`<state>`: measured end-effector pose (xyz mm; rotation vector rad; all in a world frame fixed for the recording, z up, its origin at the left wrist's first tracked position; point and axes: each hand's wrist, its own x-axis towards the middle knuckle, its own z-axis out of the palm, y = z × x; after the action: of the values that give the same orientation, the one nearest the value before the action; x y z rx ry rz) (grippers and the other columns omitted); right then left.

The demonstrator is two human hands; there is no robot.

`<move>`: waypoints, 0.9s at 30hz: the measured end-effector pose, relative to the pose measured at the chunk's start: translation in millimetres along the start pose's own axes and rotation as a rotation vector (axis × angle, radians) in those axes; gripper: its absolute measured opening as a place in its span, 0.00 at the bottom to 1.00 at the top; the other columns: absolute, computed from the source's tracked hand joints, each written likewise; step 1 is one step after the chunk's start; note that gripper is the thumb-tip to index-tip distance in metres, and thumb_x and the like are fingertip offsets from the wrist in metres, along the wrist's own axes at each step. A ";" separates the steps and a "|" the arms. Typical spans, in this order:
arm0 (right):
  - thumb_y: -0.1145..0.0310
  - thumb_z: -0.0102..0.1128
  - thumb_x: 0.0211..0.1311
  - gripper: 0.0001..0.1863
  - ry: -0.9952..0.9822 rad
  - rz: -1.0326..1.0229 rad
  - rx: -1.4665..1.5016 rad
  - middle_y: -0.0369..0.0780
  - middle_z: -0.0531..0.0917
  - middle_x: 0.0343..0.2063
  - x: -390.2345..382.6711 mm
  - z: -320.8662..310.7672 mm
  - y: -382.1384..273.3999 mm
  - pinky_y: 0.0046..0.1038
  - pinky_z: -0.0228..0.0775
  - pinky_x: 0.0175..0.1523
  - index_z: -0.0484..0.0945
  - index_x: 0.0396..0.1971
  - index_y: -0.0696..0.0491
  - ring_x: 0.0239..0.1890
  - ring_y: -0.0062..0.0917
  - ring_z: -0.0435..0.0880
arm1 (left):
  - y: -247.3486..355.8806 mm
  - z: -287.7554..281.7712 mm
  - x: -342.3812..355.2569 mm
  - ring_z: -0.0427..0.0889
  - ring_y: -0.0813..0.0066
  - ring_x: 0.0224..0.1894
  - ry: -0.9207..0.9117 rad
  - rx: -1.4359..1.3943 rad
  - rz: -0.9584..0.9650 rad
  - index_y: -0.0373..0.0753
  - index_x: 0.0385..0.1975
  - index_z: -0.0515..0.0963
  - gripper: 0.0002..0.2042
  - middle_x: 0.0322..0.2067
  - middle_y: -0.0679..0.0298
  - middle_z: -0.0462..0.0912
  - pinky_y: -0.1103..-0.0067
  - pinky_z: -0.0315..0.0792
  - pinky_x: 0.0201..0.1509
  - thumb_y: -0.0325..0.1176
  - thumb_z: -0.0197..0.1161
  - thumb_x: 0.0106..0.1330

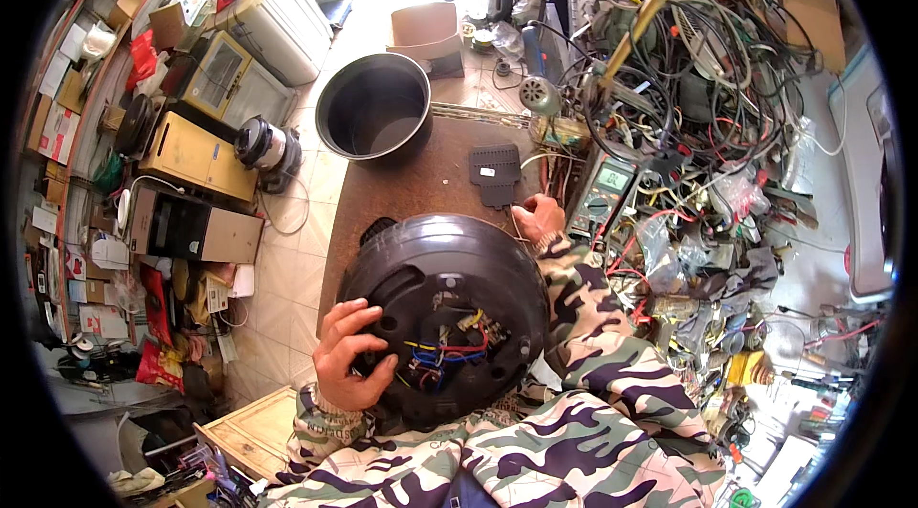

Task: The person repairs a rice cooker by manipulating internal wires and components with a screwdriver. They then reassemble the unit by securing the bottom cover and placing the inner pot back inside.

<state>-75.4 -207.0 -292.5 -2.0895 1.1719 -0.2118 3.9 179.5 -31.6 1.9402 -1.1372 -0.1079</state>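
A round black appliance housing point(445, 259) lies upside down at my lap and the near end of the brown table point(382, 192), its opening showing yellow, red and blue wires point(449, 347). My left hand point(352, 355) grips its left side, fingers curved over the underside. My right hand point(538, 219) is beyond the housing on the right, fingers curled by a thin cord; what they hold is unclear. Just ahead of it lies a flat black perforated plate point(494, 168) with a small white label. To its right is a multimeter point(602, 192) with a lit screen.
A black inner pot point(373, 101) stands at the table's far left. A cardboard box point(426, 30) is behind it. Cables and parts point(688, 58) are heaped along the right. A cylindrical appliance point(263, 144), cabinets and shelves line the left, with a wooden drawer point(249, 427) nearby.
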 end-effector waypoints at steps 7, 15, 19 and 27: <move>0.45 0.84 0.50 0.33 -0.079 0.176 -0.088 0.58 0.92 0.41 34.0 26.9 -31.7 0.46 0.84 0.56 0.90 0.42 0.62 0.48 0.52 0.92 | -3.5 -2.5 -4.0 0.82 0.43 0.66 -0.022 -0.009 -0.001 0.39 0.35 0.84 0.12 0.56 0.50 0.89 0.53 0.72 0.72 0.27 0.79 0.52; 0.56 0.84 0.53 0.22 -0.115 0.091 0.326 0.49 0.90 0.27 47.4 51.3 -2.7 0.43 0.83 0.44 0.85 0.30 0.61 0.35 0.39 0.92 | -0.6 -1.0 -1.4 0.82 0.45 0.67 -0.019 -0.008 -0.005 0.40 0.35 0.85 0.12 0.56 0.51 0.90 0.52 0.69 0.75 0.26 0.78 0.52; 0.66 0.81 0.56 0.16 0.036 -0.048 0.354 0.42 0.84 0.19 28.9 12.1 -13.6 0.34 0.77 0.28 0.80 0.24 0.60 0.20 0.26 0.85 | -1.9 -1.3 2.3 0.82 0.44 0.67 -0.024 -0.023 0.019 0.39 0.36 0.85 0.11 0.56 0.50 0.90 0.52 0.68 0.75 0.25 0.77 0.53; 0.72 0.77 0.68 0.12 0.310 0.019 0.712 0.36 0.85 0.25 -110.2 -132.7 -41.5 0.24 0.73 0.28 0.80 0.40 0.60 0.24 0.19 0.83 | -3.8 3.4 15.7 0.80 0.44 0.68 -0.014 -0.073 0.090 0.37 0.37 0.84 0.09 0.59 0.49 0.88 0.56 0.73 0.72 0.24 0.74 0.57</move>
<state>-171.5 -173.2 -147.2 -1.4431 1.0763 -0.8372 14.0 166.4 -31.3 1.8234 -1.2113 -0.1129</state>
